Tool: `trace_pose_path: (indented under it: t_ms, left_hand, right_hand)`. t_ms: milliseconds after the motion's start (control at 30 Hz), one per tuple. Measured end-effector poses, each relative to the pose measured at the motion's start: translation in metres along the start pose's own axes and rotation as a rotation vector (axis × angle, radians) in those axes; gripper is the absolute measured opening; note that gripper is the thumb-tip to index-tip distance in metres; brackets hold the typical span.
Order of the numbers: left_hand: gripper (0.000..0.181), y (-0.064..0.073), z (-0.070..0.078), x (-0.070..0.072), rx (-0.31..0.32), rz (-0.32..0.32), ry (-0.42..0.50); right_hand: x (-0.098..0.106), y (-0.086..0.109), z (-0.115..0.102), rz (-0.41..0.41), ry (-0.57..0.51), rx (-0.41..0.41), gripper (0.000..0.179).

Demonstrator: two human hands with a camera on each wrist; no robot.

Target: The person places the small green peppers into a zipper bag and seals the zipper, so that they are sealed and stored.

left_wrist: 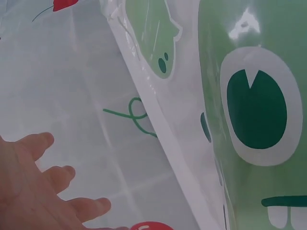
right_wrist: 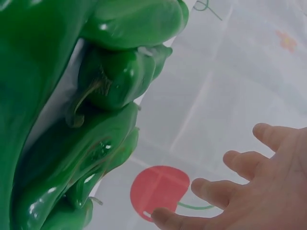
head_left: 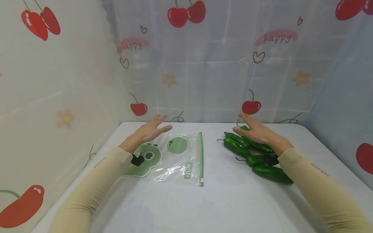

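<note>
The left hand (head_left: 148, 130) hovers over a clear bag (head_left: 175, 164), the right hand (head_left: 257, 131) over green peppers (head_left: 257, 160). Both are spread, holding nothing.

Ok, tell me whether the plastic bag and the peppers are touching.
Apart: the head view shows a strip of white table between the plastic bag and the peppers.

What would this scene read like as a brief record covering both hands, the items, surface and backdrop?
left hand: outstretched, holding nothing, nearest the bag
right hand: outstretched, holding nothing, nearest the peppers
bag: clear, lying flat, green strip along the peppers' side
peppers: green, grouped; count unclear, some partly hidden
surface: white table
backdrop: pale curtain, cherry prints
</note>
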State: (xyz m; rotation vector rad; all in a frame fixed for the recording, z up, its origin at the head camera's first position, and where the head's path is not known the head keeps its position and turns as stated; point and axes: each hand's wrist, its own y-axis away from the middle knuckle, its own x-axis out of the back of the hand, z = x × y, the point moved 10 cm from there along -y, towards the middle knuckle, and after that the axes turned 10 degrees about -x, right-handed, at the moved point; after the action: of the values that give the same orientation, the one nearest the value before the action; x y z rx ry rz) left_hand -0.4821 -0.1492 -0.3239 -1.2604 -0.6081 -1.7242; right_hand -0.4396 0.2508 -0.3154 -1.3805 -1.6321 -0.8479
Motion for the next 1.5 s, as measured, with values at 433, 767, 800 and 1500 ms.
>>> trace_pose_path:
  t_ms: [433, 767, 800, 1500]
  left_hand:
    - [0.092, 0.002, 0.010, -0.007, -0.036, 0.034, 0.092]
    - [0.094, 0.000, 0.013, -0.017, -0.028, 0.035, 0.122]
    - [0.094, -0.001, 0.013, -0.018, -0.026, 0.035, 0.130]
    - [0.093, -0.009, 0.036, -0.034, -0.046, 0.055, 0.201]
  right_hand:
    - [-0.010, 0.003, -0.008, 0.006, -0.038, 0.018, 0.094]
    - [-0.022, 0.003, -0.011, 0.016, -0.024, 0.002, 0.092]
    - [-0.023, 0.003, -0.012, 0.016, -0.020, 0.004, 0.092]
    - [-0.041, 0.000, -0.035, 0.015, -0.094, 0.050, 0.081]
